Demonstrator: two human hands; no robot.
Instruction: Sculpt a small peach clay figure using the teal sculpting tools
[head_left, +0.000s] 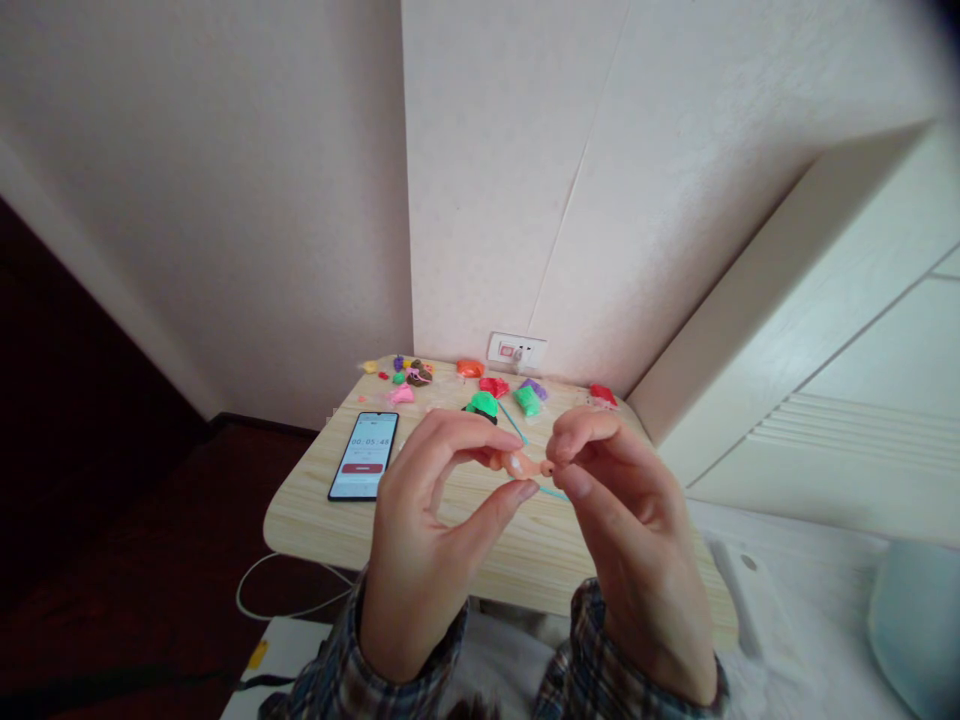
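Observation:
A small peach-coloured clay figure [529, 465] with a white patch is held up over the table [480, 560]. My left hand [431, 510] pinches its left part between thumb and fingers. The fingertips of my right hand [637, 530] are closed at its right end, by a tiny dark spot. Whether they grip the figure itself or a small bit on it I cannot tell. Just behind the hands sits a rounded green clay piece [482, 405] with a black part below it. A thin turquoise stick [514, 420] lies partly hidden behind the fingers.
Along the back lie clay packs in orange [470, 369], red [494, 386], green [527, 400] and purple [535, 388]. Small coloured pieces [418, 373] cluster at the back left. A phone [364, 455] showing a timer lies at left. A socket [517, 350] is on the wall.

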